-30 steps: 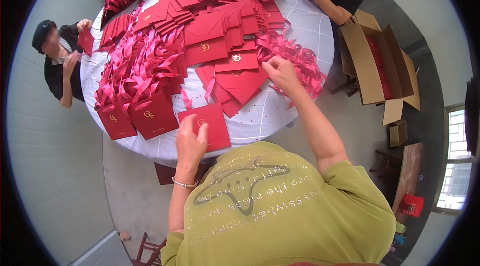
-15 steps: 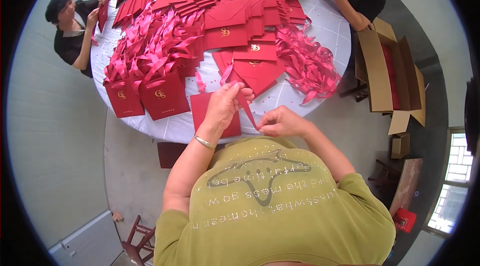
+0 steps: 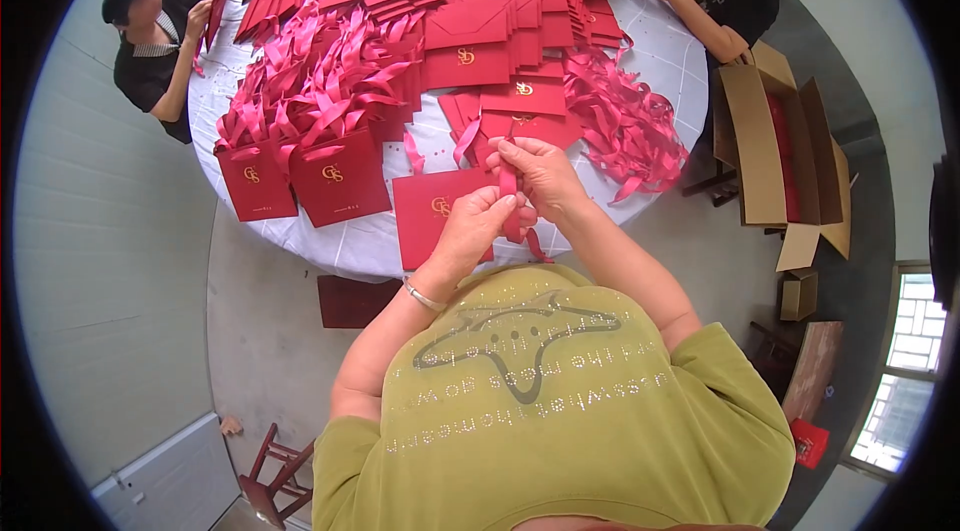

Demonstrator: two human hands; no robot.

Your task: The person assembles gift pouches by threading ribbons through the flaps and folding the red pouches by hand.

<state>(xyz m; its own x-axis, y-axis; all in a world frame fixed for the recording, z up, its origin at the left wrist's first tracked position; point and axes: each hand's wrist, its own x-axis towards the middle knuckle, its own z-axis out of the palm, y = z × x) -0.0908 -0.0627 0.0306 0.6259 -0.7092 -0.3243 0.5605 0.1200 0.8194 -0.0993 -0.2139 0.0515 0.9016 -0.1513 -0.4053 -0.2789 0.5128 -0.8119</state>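
A pink-red ribbon (image 3: 509,183) is stretched between my two hands above the table's near edge, its loose end hanging below. My left hand (image 3: 472,231), with a silver bracelet at the wrist, pinches the lower part of it. Slightly higher, my right hand (image 3: 543,183) is closed on the ribbon's upper part. Under my left hand lies a flat red paper bag (image 3: 425,216) with a gold emblem. Just beyond my hands are red envelope-shaped pieces (image 3: 525,126). A heap of loose pink ribbons (image 3: 630,131) sits to their right.
Ribboned red bags (image 3: 338,181) stand at the table's left, and stacked red pieces (image 3: 470,26) cover its far side. Two co-workers handle red pieces across the white-clothed table (image 3: 330,249). An open cardboard box (image 3: 745,146) stands at right, a wooden stool (image 3: 272,476) lower left.
My right hand has moved up and away from me, now above my left. My left hand has come down toward me. More of the red bag shows, its gold emblem now in sight.
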